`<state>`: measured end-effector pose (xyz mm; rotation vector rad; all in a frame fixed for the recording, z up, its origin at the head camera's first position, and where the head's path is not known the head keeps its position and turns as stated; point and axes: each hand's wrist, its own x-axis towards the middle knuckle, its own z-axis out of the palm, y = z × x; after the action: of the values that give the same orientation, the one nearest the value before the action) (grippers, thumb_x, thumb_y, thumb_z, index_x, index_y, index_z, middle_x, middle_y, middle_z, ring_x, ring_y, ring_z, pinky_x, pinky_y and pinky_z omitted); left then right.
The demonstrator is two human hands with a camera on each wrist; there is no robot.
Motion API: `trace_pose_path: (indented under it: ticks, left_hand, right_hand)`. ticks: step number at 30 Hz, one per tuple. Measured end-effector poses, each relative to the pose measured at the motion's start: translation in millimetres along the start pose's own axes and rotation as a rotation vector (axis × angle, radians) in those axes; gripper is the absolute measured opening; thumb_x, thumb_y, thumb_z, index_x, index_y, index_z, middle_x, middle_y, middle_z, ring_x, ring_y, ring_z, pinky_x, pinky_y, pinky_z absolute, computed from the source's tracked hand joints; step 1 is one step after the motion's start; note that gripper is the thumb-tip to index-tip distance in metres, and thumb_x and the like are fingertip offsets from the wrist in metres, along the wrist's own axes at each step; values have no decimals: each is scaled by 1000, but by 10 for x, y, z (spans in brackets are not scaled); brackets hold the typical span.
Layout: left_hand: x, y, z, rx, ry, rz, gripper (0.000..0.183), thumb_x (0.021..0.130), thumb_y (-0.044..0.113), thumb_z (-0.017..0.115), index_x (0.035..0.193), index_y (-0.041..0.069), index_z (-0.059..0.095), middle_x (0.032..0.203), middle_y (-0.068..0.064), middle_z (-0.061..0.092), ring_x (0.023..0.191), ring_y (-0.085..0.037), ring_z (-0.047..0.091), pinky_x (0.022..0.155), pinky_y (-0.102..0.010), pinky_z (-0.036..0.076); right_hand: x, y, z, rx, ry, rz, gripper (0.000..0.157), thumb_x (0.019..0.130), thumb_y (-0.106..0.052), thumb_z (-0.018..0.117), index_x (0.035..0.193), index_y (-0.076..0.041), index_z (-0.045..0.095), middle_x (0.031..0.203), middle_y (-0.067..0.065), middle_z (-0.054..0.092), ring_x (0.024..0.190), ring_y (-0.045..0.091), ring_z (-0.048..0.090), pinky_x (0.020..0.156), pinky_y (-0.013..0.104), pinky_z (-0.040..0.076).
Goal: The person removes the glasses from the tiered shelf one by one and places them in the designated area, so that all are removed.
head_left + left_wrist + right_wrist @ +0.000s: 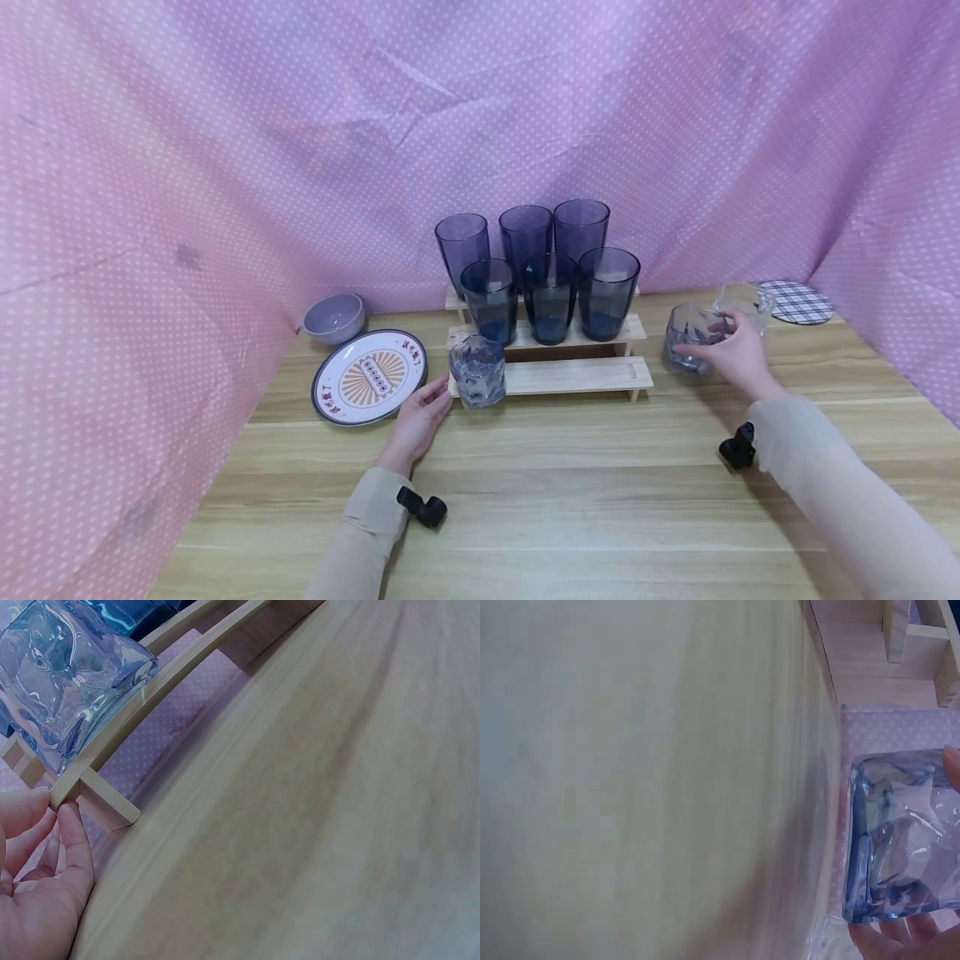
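Observation:
My left hand (422, 417) pinches the left end of the lowest step of a wooden tiered rack (570, 377), thumb on top and fingers beneath in the left wrist view. Beside it, on that step, stands a short faceted glass (477, 372). My right hand (738, 354) grips another short faceted glass (686, 337) right of the rack, fingers and thumb on opposite sides. Whether its base touches the table is hard to tell. Behind that hand stands a clear glass (750, 302), partly hidden. Tall dark glasses (609, 292) fill the two upper steps.
Left of the rack lies a white patterned plate (369, 377) with a dark rim, and behind it a grey-purple bowl (333, 318). A round checked mat (797, 302) lies at the far right. Pink dotted cloth (337, 150) hangs behind the wooden table (525, 500).

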<state>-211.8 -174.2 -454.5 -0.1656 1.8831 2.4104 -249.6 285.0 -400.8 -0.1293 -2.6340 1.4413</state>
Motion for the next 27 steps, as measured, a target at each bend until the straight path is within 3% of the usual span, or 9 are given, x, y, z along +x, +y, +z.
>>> trace_pose_path:
  ticks: [11,27]
  left_hand:
    - [8,-13,9,-12,7,-6,44,95,-7,44,138,-12,36,101,2,51,95,-5,52,84,-13,49]
    - [-9,-8,4,-20,15,-3,45,94,-6,47,137,-12,37,103,1,52,97,-6,52,85,-14,49]
  right_hand:
    - [95,38,96,103,36,91,105,71,-17,83,148,2,14,142,32,32,126,47,37,107,57,34]
    - [156,84,75,67,4,109,106,76,-24,80,149,2,7,145,35,26,129,52,31,107,60,31]
